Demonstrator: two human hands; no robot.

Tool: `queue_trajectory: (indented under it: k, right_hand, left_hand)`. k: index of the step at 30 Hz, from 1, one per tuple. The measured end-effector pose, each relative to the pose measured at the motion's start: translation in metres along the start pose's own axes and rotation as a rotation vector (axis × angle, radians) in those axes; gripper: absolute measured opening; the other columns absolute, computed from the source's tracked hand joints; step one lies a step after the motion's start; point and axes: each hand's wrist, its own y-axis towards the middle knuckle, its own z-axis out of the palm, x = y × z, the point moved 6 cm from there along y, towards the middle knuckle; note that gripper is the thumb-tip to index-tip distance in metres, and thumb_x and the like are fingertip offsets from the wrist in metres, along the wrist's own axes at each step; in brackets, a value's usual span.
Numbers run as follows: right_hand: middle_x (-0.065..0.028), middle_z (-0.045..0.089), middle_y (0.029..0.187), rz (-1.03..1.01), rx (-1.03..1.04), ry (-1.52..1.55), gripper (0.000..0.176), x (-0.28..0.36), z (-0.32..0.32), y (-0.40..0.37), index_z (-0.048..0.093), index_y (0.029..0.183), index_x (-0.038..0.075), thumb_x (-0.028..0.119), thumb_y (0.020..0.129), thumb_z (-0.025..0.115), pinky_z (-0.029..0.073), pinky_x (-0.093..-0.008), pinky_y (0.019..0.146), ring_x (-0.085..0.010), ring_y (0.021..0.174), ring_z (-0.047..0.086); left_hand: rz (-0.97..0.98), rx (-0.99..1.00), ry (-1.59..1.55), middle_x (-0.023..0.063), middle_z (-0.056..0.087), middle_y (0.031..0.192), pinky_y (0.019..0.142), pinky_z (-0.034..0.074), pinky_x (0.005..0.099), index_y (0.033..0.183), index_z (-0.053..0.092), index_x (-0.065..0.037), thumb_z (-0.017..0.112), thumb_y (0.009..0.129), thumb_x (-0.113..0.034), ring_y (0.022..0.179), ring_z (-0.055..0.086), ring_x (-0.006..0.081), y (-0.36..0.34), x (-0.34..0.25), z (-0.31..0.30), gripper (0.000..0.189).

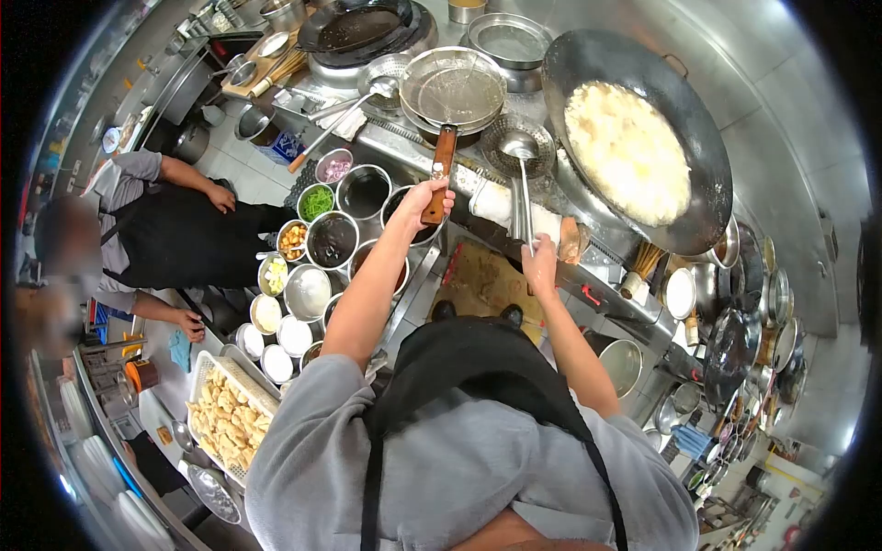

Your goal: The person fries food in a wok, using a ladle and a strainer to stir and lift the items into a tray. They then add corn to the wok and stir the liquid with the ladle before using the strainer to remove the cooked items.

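Observation:
My left hand [424, 200] is closed around the wooden handle of a round mesh strainer [454, 87], which is over the stove top. The mesh looks bare. My right hand [540, 262] grips the end of a metal ladle [519, 145], whose bowl rests over a perforated skimmer [496, 138]; the skimmer's handle runs close beside my fingers. To the right of both tools, a large black wok [634, 138] holds pale, foaming oil [629, 151]. What is in the foam cannot be made out. A folded white cloth [491, 201] lies by the ladle handle.
Left of my arm stand several metal pots with dark liquid [364, 191], chopped greens [316, 202] and white powder or sauce. A basket of fried pieces [230, 418] is at lower left. A co-worker in a black apron [175, 230] stands at left. Another wok [354, 28] sits behind.

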Motion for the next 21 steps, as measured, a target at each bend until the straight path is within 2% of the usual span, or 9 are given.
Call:
queue_trajectory:
  k: [3, 4, 6, 7, 10, 13, 16, 18, 21]
  right_hand:
    - [-0.0168, 0.052, 0.078, 0.061, 0.007, 0.371, 0.012, 0.055, -0.034, -0.007, 0.050, 0.080, 0.001, 0.005, 0.076, 0.060, 0.044, -0.0401, 0.068, -0.0318, 0.074, 0.054]
    - [-0.0166, 0.051, 0.077, -0.148, -0.092, 0.322, 0.010, 0.074, -0.049, -0.012, 0.050, 0.079, 0.000, 0.004, 0.075, 0.058, 0.043, -0.0414, 0.068, -0.0335, 0.073, 0.052]
    - [-0.0168, 0.051, 0.080, -0.213, -0.063, 0.386, 0.005, 0.091, -0.064, -0.024, 0.048, 0.074, 0.000, 0.001, 0.074, 0.053, 0.042, -0.0403, 0.070, -0.0344, 0.077, 0.051]
    - [-0.0164, 0.052, 0.080, -0.232, -0.025, 0.472, 0.005, 0.088, -0.063, -0.029, 0.048, 0.072, -0.001, 0.000, 0.074, 0.053, 0.043, -0.0392, 0.072, -0.0339, 0.079, 0.051]
    - [-0.0171, 0.054, 0.082, -0.190, 0.011, 0.489, 0.011, 0.079, -0.072, -0.036, 0.045, 0.071, -0.001, 0.001, 0.076, 0.054, 0.043, -0.0392, 0.074, -0.0334, 0.081, 0.052]
    - [-0.0170, 0.056, 0.087, -0.186, 0.032, 0.499, 0.008, 0.064, -0.068, -0.035, 0.052, 0.079, -0.002, 0.005, 0.079, 0.057, 0.044, -0.0383, 0.076, -0.0321, 0.082, 0.053]
    - [-0.0158, 0.058, 0.096, 0.000, 0.214, 0.581, 0.029, 0.049, -0.063, -0.029, 0.056, 0.108, -0.003, 0.012, 0.083, 0.062, 0.046, -0.0358, 0.078, -0.0258, 0.082, 0.057]
    - [-0.0162, 0.058, 0.095, -0.076, 0.281, 0.589, 0.028, 0.038, -0.060, -0.028, 0.056, 0.107, -0.003, 0.012, 0.083, 0.062, 0.047, -0.0359, 0.077, -0.0255, 0.080, 0.058]
    - [-0.0174, 0.059, 0.093, -0.186, 0.390, 0.576, 0.027, 0.029, -0.052, -0.029, 0.058, 0.103, -0.002, 0.012, 0.081, 0.063, 0.050, -0.0364, 0.074, -0.0281, 0.079, 0.061]
  left_hand:
    - [0.024, -0.035, 0.079, 0.0180, 0.063, 0.088, 0.059, 0.055, 0.0341, 0.103, 0.049, -0.002, 0.059, 0.090, -0.035, 0.070, 0.065, 0.0254, -0.009, 0.001, -0.001, 0.036]
    - [-0.014, 0.007, 0.058, 0.0189, 0.063, 0.092, 0.062, 0.055, 0.0356, 0.108, 0.052, -0.002, 0.058, 0.090, -0.037, 0.074, 0.066, 0.0273, -0.014, 0.001, -0.002, 0.040]
    - [0.350, -0.113, 0.113, 0.0132, 0.061, 0.086, 0.064, 0.053, 0.0331, 0.109, 0.052, -0.003, 0.060, 0.088, -0.032, 0.074, 0.064, 0.0215, -0.037, -0.005, -0.014, 0.037]
    - [0.486, -0.553, 0.290, 0.0067, 0.055, 0.085, 0.062, 0.048, 0.0297, 0.108, 0.049, -0.004, 0.061, 0.089, -0.028, 0.069, 0.057, 0.0147, -0.058, -0.004, -0.035, 0.034]
    - [0.855, -0.680, 0.161, 0.0019, 0.050, 0.100, 0.077, 0.038, 0.0257, 0.109, 0.045, -0.009, 0.062, 0.089, -0.025, 0.087, 0.048, 0.0105, -0.143, 0.020, 0.007, 0.030]
    - [0.823, -0.560, -0.021, 0.0040, 0.055, 0.108, 0.082, 0.040, 0.0291, 0.111, 0.045, -0.011, 0.058, 0.092, -0.021, 0.097, 0.054, 0.0148, -0.186, 0.070, 0.073, 0.024]
    - [0.738, -0.394, -0.132, 0.0072, 0.058, 0.109, 0.083, 0.042, 0.0304, 0.109, 0.048, -0.011, 0.057, 0.092, -0.017, 0.096, 0.057, 0.0169, -0.195, 0.113, 0.129, 0.020]
    - [0.635, -0.231, -0.161, 0.0096, 0.059, 0.109, 0.083, 0.044, 0.0316, 0.107, 0.051, -0.010, 0.056, 0.092, -0.015, 0.093, 0.058, 0.0185, -0.205, 0.130, 0.163, 0.016]
    - [0.660, -0.326, -0.193, 0.0106, 0.059, 0.108, 0.083, 0.044, 0.0307, 0.106, 0.052, -0.010, 0.055, 0.092, -0.015, 0.092, 0.058, 0.0188, -0.254, 0.150, 0.184, 0.015]
